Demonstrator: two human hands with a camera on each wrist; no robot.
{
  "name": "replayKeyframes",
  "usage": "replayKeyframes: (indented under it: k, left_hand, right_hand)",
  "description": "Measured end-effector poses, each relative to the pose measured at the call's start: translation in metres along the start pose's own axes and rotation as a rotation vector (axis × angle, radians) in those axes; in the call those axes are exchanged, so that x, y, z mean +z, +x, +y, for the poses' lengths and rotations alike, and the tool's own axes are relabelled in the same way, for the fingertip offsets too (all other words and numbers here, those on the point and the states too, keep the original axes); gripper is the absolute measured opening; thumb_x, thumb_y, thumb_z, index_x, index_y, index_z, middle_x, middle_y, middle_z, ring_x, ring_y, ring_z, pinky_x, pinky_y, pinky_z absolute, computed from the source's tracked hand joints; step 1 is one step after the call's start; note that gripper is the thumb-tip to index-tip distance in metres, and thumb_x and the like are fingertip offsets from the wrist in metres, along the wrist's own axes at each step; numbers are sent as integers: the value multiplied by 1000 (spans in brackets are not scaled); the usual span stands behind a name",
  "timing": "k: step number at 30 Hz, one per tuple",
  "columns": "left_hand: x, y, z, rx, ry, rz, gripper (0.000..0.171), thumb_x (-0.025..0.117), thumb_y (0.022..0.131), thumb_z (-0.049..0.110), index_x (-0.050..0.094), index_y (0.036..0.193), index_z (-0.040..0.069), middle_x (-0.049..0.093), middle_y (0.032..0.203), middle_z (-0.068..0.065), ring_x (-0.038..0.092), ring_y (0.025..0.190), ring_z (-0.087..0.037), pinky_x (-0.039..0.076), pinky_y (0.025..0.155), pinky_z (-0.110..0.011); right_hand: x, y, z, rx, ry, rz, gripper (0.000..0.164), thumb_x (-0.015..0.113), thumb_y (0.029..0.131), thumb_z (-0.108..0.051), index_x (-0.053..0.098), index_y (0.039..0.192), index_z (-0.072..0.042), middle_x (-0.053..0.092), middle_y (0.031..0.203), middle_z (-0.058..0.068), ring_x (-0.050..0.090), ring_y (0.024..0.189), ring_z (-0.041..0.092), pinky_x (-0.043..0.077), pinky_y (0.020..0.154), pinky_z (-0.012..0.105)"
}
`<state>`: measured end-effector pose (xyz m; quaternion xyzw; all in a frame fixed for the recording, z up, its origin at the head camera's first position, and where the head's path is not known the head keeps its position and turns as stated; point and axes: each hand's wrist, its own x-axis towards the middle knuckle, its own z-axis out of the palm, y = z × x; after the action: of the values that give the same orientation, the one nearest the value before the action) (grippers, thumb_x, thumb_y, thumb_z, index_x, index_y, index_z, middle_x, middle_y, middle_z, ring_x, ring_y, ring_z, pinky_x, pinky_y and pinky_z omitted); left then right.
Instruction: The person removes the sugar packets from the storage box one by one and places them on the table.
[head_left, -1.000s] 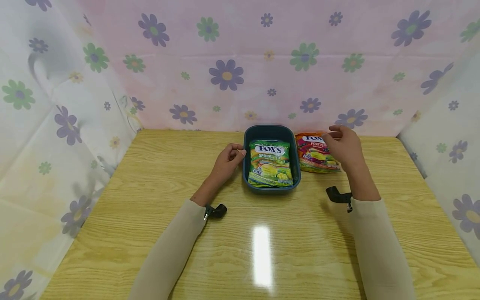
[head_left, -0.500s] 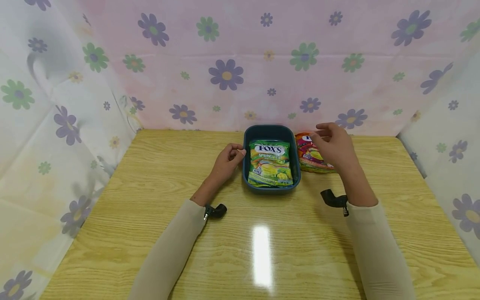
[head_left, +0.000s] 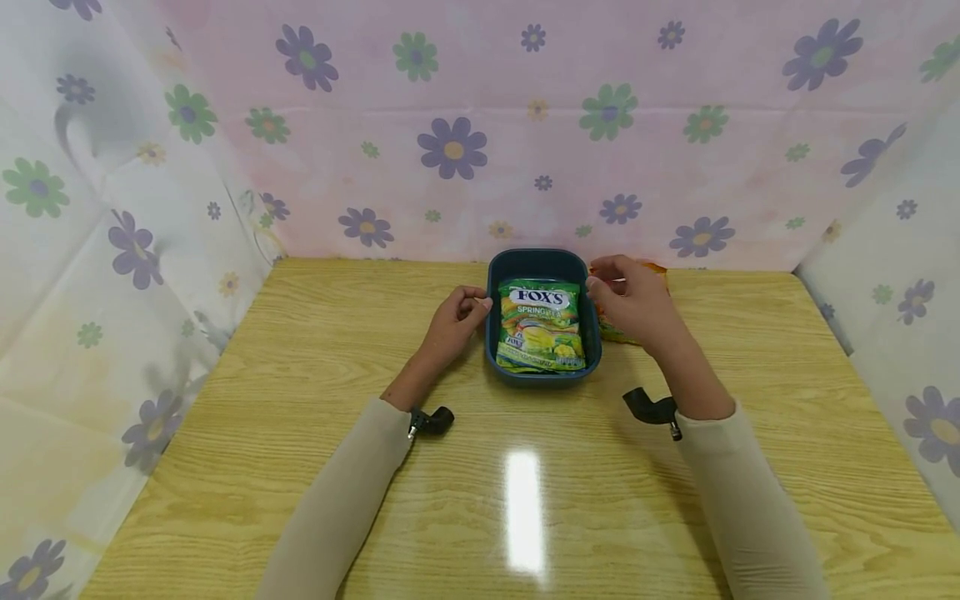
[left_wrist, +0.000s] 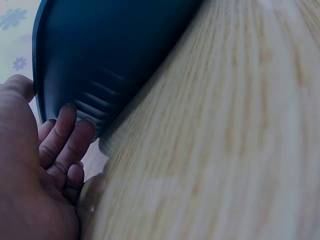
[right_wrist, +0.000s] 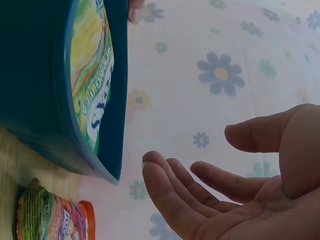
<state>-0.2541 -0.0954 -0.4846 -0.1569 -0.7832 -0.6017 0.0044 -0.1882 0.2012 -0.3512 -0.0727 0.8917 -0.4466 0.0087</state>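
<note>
The green packet [head_left: 540,329] reads "FOX'S" and "SPRING TEA".

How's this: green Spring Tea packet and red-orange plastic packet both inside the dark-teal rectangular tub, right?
No, the red-orange packet lies outside the tub, on the wooden table; right wrist view shows it. The green Spring Tea packet is inside.

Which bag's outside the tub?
The red-orange bag, on the table beside the tub, partly hidden by the right hand in the head view; the green Spring Tea bag lies inside the tub.
</note>
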Motion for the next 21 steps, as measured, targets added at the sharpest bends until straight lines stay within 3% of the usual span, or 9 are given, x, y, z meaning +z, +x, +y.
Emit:
replayKeyframes:
  k: [9,16,21]
  left_hand:
    - [0,0,0,-2,-1,0,33,60,110,30,61,132,4,71,96,-10,62,91,-22,46,84,-31]
    - [0,0,2,-14,11,7,33,60,110,30,60,131,5,70,95,-10,61,90,-23,45,83,-31]
    - [1,0,1,-8,4,10,33,61,110,29,61,131,4,70,94,-10,61,89,-23,45,82,-31]
  right_hand:
    - [16,2,-1,54,-13,-152,58,53,113,-29,37,160,1,53,150,24,54,138,43,45,112,58]
    - [27,1,-3,112,59,-285,73,51,114,-31,15,167,3,22,171,29,30,156,47,37,118,61]
    - [36,0,-5,140,15,-314,76,49,114,-34,11,168,2,18,173,27,27,156,48,32,120,64]
